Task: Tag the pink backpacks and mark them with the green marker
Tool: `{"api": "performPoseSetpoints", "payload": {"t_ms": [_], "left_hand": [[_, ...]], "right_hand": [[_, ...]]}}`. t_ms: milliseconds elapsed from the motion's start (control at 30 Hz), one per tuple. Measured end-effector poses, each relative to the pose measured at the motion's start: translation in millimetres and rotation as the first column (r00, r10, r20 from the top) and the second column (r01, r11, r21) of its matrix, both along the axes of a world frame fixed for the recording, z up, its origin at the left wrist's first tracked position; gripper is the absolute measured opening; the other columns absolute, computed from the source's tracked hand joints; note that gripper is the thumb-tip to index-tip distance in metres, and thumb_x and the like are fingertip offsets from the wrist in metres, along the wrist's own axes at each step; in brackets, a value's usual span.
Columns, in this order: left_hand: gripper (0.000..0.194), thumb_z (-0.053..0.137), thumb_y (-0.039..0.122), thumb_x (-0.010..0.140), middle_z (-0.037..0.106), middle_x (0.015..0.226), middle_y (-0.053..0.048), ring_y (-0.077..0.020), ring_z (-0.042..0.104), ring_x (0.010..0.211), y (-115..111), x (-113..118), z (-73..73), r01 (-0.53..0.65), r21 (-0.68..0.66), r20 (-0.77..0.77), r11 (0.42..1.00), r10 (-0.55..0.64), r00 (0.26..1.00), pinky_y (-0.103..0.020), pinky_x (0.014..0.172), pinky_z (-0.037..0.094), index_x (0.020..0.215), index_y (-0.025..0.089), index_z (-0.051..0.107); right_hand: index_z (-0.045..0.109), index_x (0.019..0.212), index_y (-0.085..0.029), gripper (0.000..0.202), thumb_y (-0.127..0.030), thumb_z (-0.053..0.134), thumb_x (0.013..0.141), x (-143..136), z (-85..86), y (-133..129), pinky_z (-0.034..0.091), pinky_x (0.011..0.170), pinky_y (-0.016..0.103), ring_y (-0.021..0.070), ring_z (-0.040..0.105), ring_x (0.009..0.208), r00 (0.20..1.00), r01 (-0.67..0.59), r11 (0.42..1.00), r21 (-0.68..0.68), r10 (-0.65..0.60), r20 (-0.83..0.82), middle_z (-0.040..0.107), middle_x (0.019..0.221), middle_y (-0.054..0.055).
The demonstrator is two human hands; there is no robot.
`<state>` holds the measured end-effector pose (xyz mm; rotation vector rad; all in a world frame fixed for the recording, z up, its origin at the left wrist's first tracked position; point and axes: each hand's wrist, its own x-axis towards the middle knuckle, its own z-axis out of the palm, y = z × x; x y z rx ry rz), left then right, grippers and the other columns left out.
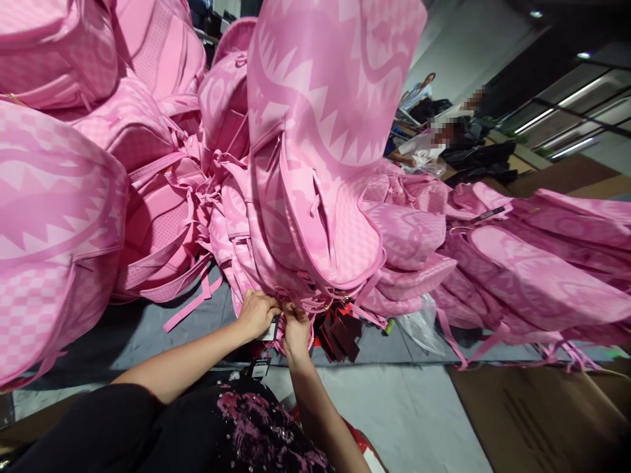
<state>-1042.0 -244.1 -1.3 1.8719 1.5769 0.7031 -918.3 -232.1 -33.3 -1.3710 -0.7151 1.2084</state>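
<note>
My left hand (257, 315) and my right hand (296, 332) meet at the lower edge of a pink backpack (340, 217), their fingertips pinched close together. Whatever thin thing they grip there is too small and hidden to make out. A black-and-white hang tag (270, 330) shows just under my left fingers. Lower down, a second label (259, 370) hangs near the front edge of the table. Just right of my right hand lies a bunch of dark red tags (340, 334). The backpack has a checkered and jagged-teeth print, and an unzipped opening shows on it.
More pink backpacks (54, 230) are heaped on the left, and others (542, 269) lie along the right of the grey table (148, 335). Clear plastic (424, 325) sits by the right pile. A cardboard box (537, 420) stands below right. People (419, 92) are in the background.
</note>
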Motion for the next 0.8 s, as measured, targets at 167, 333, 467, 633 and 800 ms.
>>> {"api": "performPoseSetpoints", "payload": {"t_ms": [167, 333, 467, 633, 800], "left_hand": [[0.016, 0.057, 0.027, 0.090, 0.073, 0.085, -0.005, -0.0229, 0.061, 0.090, 3.5, 2.8, -0.8, -0.039, -0.037, -0.019, 0.999, 0.038, 0.999, -0.038, 0.086, 0.033, 0.083, 0.018, 0.069], [0.013, 0.055, 0.022, 0.088, 0.071, 0.084, -0.006, -0.0238, 0.062, 0.090, 5.6, 6.4, -1.2, -0.039, -0.015, -0.038, 0.999, 0.039, 0.999, -0.037, 0.083, 0.033, 0.085, 0.016, 0.067], [0.019, 0.051, 0.023, 0.089, 0.072, 0.083, -0.005, -0.0240, 0.061, 0.090, 7.8, 8.5, -2.9, -0.030, 0.012, -0.055, 0.999, 0.031, 0.998, -0.038, 0.082, 0.031, 0.082, 0.019, 0.069], [0.019, 0.049, 0.021, 0.087, 0.070, 0.080, -0.007, -0.0268, 0.060, 0.090, 6.0, 14.0, -3.9, -0.082, 0.006, -0.088, 0.997, 0.083, 0.993, -0.040, 0.082, 0.031, 0.078, 0.016, 0.066], [0.023, 0.047, 0.019, 0.089, 0.073, 0.090, -0.004, -0.0243, 0.060, 0.094, -1.1, 10.7, -5.7, -0.002, -0.021, -0.044, 1.000, 0.001, 0.999, -0.038, 0.087, 0.032, 0.087, 0.021, 0.070]], "right_hand": [[0.066, 0.069, -0.018, 0.024, -0.037, 0.075, 0.057, 3.2, 1.2, -0.9, 0.048, 0.068, 0.030, 0.0167, 0.058, 0.068, 0.993, -0.062, 0.998, 0.021, 0.059, 0.098, 0.069, 0.068, 0.003], [0.068, 0.070, -0.019, 0.019, -0.033, 0.072, 0.058, 2.0, 7.5, -3.1, 0.048, 0.066, 0.030, 0.0195, 0.061, 0.071, 0.983, -0.061, 0.995, 0.075, 0.047, 0.176, 0.071, 0.072, 0.006], [0.068, 0.068, -0.017, 0.019, -0.032, 0.072, 0.056, -1.0, 5.1, -0.3, 0.049, 0.067, 0.031, 0.0205, 0.062, 0.069, 0.978, -0.009, 0.993, 0.115, -0.015, 0.208, 0.072, 0.071, 0.007], [0.070, 0.072, -0.016, 0.022, -0.035, 0.070, 0.059, -1.5, 0.7, -0.3, 0.050, 0.069, 0.032, 0.0216, 0.064, 0.072, 0.978, 0.018, 0.992, 0.129, -0.044, 0.202, 0.073, 0.076, 0.009], [0.067, 0.069, -0.017, 0.025, -0.039, 0.076, 0.062, -1.7, -5.7, -1.0, 0.051, 0.069, 0.032, 0.0199, 0.063, 0.069, 0.974, 0.023, 0.992, 0.124, -0.050, 0.221, 0.072, 0.072, 0.007]]}}
